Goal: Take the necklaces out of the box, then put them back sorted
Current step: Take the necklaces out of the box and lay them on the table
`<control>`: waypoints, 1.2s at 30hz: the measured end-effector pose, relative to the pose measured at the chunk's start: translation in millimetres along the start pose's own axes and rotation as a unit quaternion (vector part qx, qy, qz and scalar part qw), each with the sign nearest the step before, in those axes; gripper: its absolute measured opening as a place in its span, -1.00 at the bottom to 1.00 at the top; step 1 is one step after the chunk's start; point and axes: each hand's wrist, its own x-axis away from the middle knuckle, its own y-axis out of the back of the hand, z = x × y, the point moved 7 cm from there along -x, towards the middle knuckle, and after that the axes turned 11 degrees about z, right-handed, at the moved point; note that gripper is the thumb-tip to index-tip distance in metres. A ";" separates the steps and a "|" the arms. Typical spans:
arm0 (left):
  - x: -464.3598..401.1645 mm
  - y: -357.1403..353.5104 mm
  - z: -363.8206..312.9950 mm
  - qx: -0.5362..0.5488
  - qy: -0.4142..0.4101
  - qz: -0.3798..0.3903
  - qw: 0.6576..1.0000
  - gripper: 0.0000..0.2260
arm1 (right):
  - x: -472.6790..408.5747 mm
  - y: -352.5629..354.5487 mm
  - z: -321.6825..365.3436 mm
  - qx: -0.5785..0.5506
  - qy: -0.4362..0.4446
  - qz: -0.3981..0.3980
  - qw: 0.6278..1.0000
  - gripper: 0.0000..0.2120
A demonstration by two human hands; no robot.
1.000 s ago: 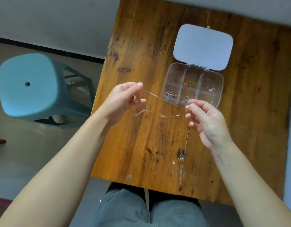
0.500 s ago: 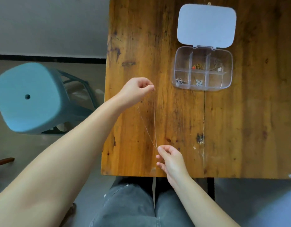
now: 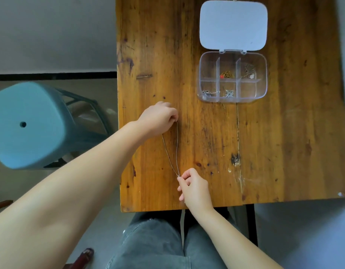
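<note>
A thin silver necklace (image 3: 172, 150) is stretched as a narrow loop over the wooden table (image 3: 274, 152), near its left side. My left hand (image 3: 158, 118) pinches its far end. My right hand (image 3: 194, 186) pinches its near end close to the table's front edge. The clear plastic box (image 3: 262, 84) with six compartments stands open at the back right, its white lid (image 3: 233, 24) folded away from me. Several small necklaces lie in its compartments: a gold one with a red bead (image 3: 226, 74), a dark one with a white charm (image 3: 249, 72) and two silver ones (image 3: 228, 93).
A teal plastic stool (image 3: 30, 125) stands on the floor left of the table. My legs in grey jeans (image 3: 158, 241) are under the front edge. A dark knot (image 3: 235, 159) marks the wood right of my right hand.
One second ago both hands held the necklace sideways in front of the box. It now runs front to back, drawn straight, and has settled lower toward the tabletop since half a second ago.
</note>
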 end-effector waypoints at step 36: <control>-49.9 45.0 -63.6 0.049 0.145 -0.179 0.972 -0.85 | -170.1 219.5 191.3 0.498 0.243 0.050 0.831 -0.62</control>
